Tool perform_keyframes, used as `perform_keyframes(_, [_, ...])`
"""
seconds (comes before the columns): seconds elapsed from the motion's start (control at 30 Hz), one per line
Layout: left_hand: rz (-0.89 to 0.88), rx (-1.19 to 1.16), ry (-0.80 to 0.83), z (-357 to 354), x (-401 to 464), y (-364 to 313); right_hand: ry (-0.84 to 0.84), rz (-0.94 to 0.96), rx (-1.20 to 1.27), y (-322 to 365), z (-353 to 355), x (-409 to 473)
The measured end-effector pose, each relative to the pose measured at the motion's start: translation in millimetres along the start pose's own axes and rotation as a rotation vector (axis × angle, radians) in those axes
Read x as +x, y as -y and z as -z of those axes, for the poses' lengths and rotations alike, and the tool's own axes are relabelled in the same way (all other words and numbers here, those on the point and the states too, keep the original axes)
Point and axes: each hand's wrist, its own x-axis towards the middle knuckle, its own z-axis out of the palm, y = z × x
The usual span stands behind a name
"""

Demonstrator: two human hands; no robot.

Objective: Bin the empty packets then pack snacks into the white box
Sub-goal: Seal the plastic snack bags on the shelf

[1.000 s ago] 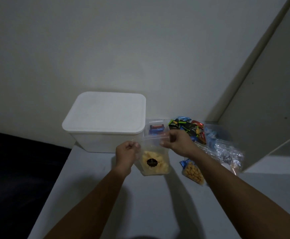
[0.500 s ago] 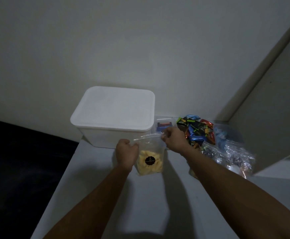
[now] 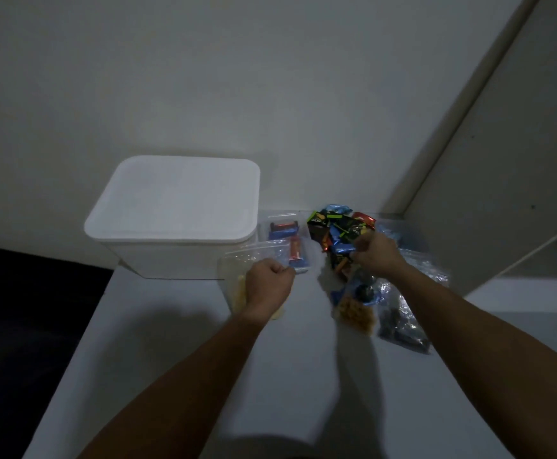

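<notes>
The lidded white plastic box (image 3: pixel 174 217) stands at the back left of the pale worktop (image 3: pixel 184 376), against the wall. Just right of it lies a clear plastic tray of wrapped bars (image 3: pixel 283 236), and further right a heap of small foil-wrapped snacks (image 3: pixel 336 226). Before that heap lie a clear bag of golden puffed snacks (image 3: pixel 356 314) and, to its right, a clear bag of dark pieces (image 3: pixel 403 326). A clear zip bag of yellow chips (image 3: pixel 237 276) sits in front of the box's right corner.
</notes>
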Motion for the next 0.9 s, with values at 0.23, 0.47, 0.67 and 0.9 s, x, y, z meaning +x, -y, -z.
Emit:
perform_keyframes(0.23, [0.035, 0.063, 0.354, -53, 0, -15, 0.126, -0.097, -0.264, -50, 10, -3])
perform_keyframes(0.47, [0.103, 0.114, 0.496, -84, -7, -28, 0.050, -0.138, -0.178, -73, 5, -7])
perform_keyframes(0.67, [0.172, -0.013, 0.512, -87, -9, -31, 0.207, -0.042, 0.171, -67, 20, -13])
perform_keyframes(0.9, [0.249, -0.134, 0.453, -73, -15, -31, 0.426, 0.038, 0.326, -45, 17, -39])
